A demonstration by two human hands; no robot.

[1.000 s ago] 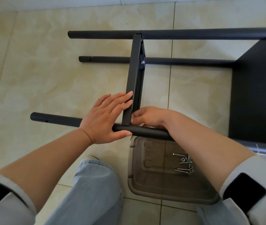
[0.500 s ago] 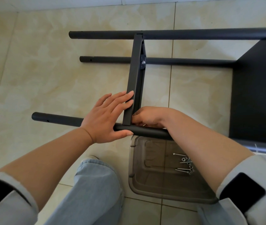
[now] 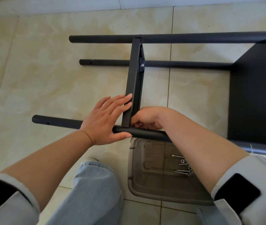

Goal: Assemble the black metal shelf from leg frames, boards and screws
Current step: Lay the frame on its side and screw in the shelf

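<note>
The black shelf lies on its side on the tiled floor. A narrow board (image 3: 133, 78), seen edge-on, spans from the far leg tube (image 3: 194, 38) to the near leg tube (image 3: 56, 122). A screw (image 3: 141, 64) sits in its bracket by the second tube (image 3: 185, 64). My left hand (image 3: 104, 120) lies over the near tube with the thumb around it and the fingers flat against the board. My right hand (image 3: 148, 117) is curled at the joint of board and near tube; its fingertips and anything in them are hidden. Another board (image 3: 255, 95) stands fitted at the right.
A clear brown plastic tray (image 3: 153, 184) on the floor below the near tube holds several long screws and nuts (image 3: 183, 168). My jeans-clad knee (image 3: 93, 192) is beside it. A fourth tube (image 3: 262, 148) runs at the lower right. A pale wall base runs along the top.
</note>
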